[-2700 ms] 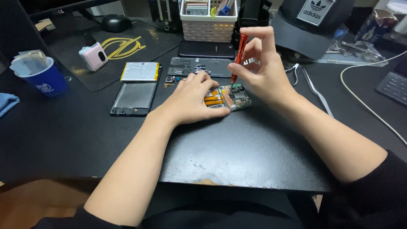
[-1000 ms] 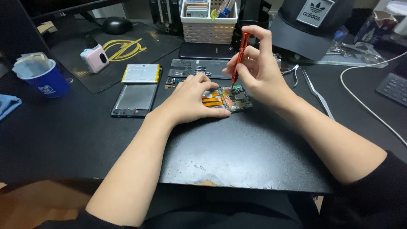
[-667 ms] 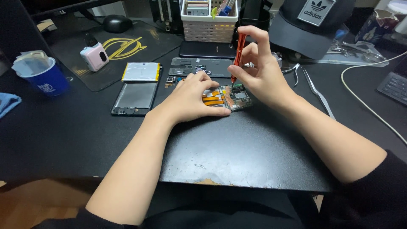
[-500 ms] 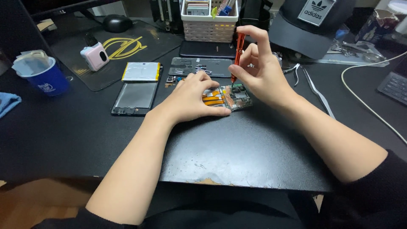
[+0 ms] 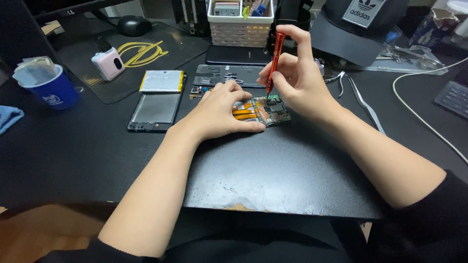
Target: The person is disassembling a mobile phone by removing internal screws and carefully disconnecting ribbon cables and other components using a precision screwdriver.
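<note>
Black desk [image 5: 73, 160] bearing work mat [image 5: 292, 175], blue cup [image 5: 48, 90], white basket [image 5: 239, 29]

Change over the interval. The right hand [image 5: 297, 80] has drawn slightly back toward the white basket [image 5: 239, 29], so the red screwdriver [image 5: 275, 61] in its grip now stands a little steeper over the circuit board [image 5: 270, 109]; its tip stays at the board's far edge. The left hand [image 5: 222, 109] has edged marginally closer along the board's orange ribbon [image 5: 243, 113].
</note>
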